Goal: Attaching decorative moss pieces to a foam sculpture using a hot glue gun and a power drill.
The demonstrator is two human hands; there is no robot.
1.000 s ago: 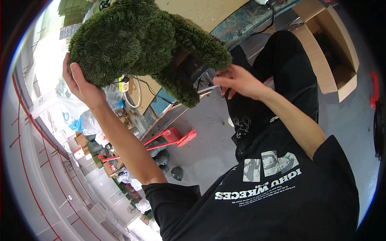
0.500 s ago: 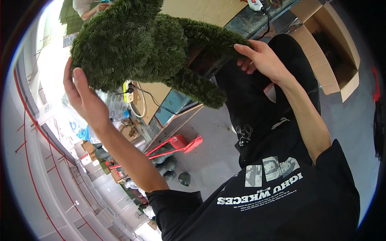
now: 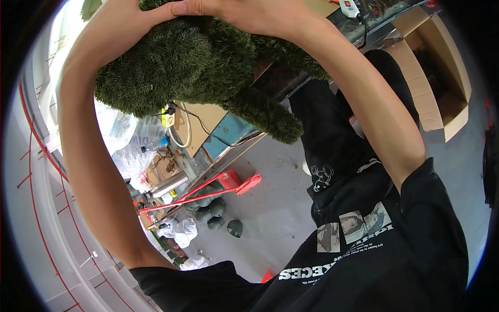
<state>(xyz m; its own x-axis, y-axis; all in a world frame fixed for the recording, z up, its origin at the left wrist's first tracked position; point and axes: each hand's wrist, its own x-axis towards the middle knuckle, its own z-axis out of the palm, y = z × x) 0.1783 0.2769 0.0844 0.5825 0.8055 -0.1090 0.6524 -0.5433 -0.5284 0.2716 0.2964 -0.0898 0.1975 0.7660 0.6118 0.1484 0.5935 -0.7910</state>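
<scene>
A bulky figure covered in dark green artificial grass [image 3: 161,67] fills the upper part of the view, with two leg-like limbs reaching to the right. Over its far top portion, my left hand [image 3: 127,15] and my right hand [image 3: 249,14] come together, their thumbs almost meeting. Both hands are closed on the grass figure; most of their fingers are hidden behind it or cut off by the upper edge. My right forearm passes above one of the limbs.
Below the figure is a worktable with a blue patch [image 3: 228,136], a power strip [image 3: 168,117] and cables. A red broom [image 3: 248,183] and dustpan [image 3: 228,179] are near dark rounded pots [image 3: 210,209]. An open cardboard box [image 3: 431,78] stands right, a steel flask [image 3: 170,183] left.
My hands have moved from opposite sides of the grass figure to its far top, the right one travelling left off the limb. The figure has shifted slightly right and down.
</scene>
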